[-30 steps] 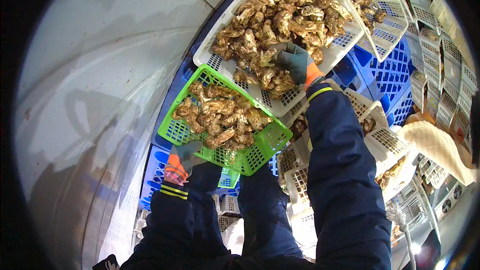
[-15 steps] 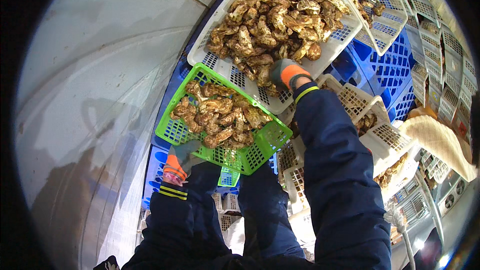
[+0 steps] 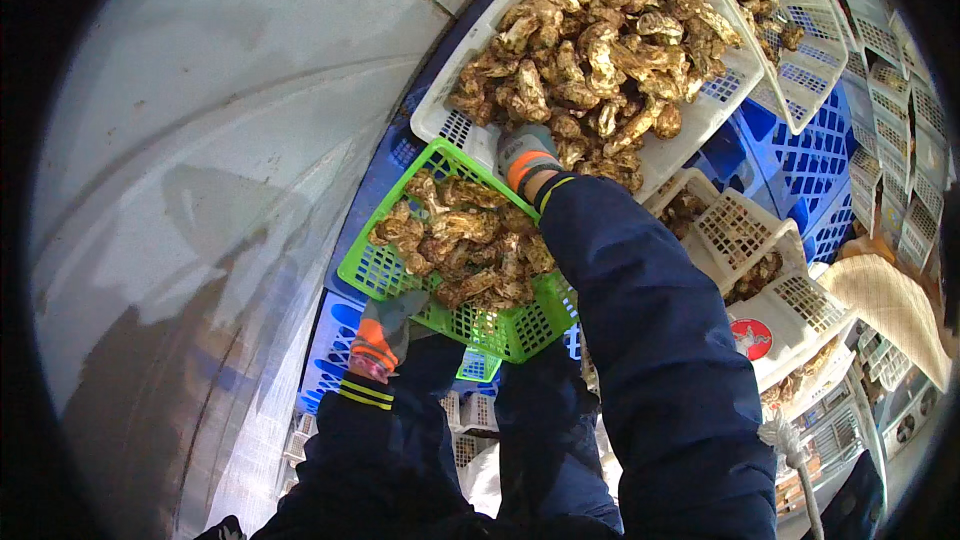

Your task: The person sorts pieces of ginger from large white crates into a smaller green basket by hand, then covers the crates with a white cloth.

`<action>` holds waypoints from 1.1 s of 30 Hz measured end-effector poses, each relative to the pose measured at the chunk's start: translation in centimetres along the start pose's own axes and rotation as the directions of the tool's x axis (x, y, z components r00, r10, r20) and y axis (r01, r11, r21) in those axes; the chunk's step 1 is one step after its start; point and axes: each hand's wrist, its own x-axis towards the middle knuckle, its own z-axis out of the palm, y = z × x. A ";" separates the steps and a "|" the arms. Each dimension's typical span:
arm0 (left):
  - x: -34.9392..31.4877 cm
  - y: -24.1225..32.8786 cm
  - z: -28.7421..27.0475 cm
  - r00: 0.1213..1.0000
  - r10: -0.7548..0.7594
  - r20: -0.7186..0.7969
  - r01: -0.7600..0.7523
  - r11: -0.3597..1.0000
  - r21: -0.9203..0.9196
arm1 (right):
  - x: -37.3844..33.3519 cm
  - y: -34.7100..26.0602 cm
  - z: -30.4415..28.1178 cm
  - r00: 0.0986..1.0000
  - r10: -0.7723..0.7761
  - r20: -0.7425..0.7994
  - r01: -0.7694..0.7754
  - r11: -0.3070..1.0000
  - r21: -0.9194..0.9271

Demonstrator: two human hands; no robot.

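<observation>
A green plastic basket point(image 3: 520, 332) rests tilted in front of my body, partly filled with brown, thick-stemmed mushrooms point(image 3: 465, 225). My left hand point(image 3: 388, 324), in a grey and orange glove, is closed on its near left rim. Beyond it is a large white plastic crate point(image 3: 690, 145) with a heap of similar mushrooms point(image 3: 600, 50). At the heap's near edge, just past the green basket's far rim, my right hand point(image 3: 526, 152) in a matching glove touches the mushrooms. Its fingertips are hidden, so I cannot tell whether they hold one.
Another white crate point(image 3: 825, 55) of mushrooms stands at the far right. Smaller white baskets point(image 3: 740, 230) with mushrooms are stacked beside my right arm. Blue plastic pallets point(image 3: 795, 155) lie underneath. A pale grey wall panel point(image 3: 200, 120) rises on the left.
My right hand has moved left along the near edge of the heap, toward the green basket. My left hand keeps hold of the basket. The whole view has shifted slightly.
</observation>
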 end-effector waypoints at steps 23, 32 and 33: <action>0.9 -0.9 -1.8 0.993 -0.113 0.035 0.115 0.990 -0.078 | -11.8 9.1 -10.1 0.936 -0.349 0.055 -0.068 -0.026 0.997; 2.7 -3.4 -4.3 0.998 0.047 0.047 -0.047 0.999 0.019 | -5.0 1.7 -10.6 0.979 0.041 -0.198 0.140 0.563 0.814; 3.1 -3.9 -4.7 0.988 0.154 0.030 -0.155 0.987 0.047 | -3.0 0.2 -10.6 0.978 0.137 -0.156 0.037 0.624 0.780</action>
